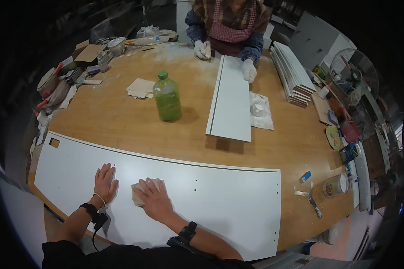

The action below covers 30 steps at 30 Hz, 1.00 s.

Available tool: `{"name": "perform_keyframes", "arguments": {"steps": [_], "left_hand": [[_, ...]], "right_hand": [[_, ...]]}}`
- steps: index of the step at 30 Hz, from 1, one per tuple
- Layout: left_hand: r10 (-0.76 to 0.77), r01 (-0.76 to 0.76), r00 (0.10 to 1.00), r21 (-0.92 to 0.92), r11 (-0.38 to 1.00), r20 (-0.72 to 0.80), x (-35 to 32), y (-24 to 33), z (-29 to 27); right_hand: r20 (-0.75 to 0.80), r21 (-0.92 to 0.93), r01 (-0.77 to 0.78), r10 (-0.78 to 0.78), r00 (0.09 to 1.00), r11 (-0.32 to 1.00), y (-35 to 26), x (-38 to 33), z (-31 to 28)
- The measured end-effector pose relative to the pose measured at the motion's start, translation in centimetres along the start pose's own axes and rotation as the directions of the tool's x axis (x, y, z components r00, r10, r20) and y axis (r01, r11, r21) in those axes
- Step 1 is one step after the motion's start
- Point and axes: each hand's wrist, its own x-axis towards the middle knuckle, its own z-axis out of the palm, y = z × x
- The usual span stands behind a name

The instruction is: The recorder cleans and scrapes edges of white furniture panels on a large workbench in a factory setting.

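A long white panel (220, 197) with a dark groove along its far edge lies across the near side of the wooden table (121, 121). My left hand (105, 182) rests flat on it, fingers spread. My right hand (153, 200) presses a tan piece of sandpaper (138, 192) onto the panel just right of my left hand. Across the table a person in a checked apron and white gloves (248, 70) holds down a smaller white board (231, 101).
A green plastic bottle (167, 97) stands mid-table beside folded tan sheets (140, 88). Stacked white boards (294, 74) lie at the far right. A scraper (310, 199), a tin (335, 184) and a blue block (305, 176) sit near the right edge. Tool clutter fills the far left.
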Motion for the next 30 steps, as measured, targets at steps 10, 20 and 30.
{"name": "perform_keyframes", "arguments": {"steps": [10, 20, 30], "left_hand": [[0.066, -0.066, 0.998, 0.043, 0.997, -0.006, 0.9, -0.2, 0.3], [0.088, -0.088, 0.996, 0.068, 0.994, 0.008, 0.9, -0.7, 0.7], [0.045, -0.045, 0.999, 0.043, 0.998, 0.005, 0.5, -0.4, 0.4]], "right_hand": [[0.007, 0.191, 0.026, -0.028, 1.000, 0.981, 0.4, 0.6, 0.1], [-0.055, 0.276, 0.032, -0.018, 0.998, 0.960, 0.6, 0.5, 0.9], [-0.003, 0.221, 0.077, -0.078, 0.997, 0.972, 0.5, 0.6, 0.7]]}}
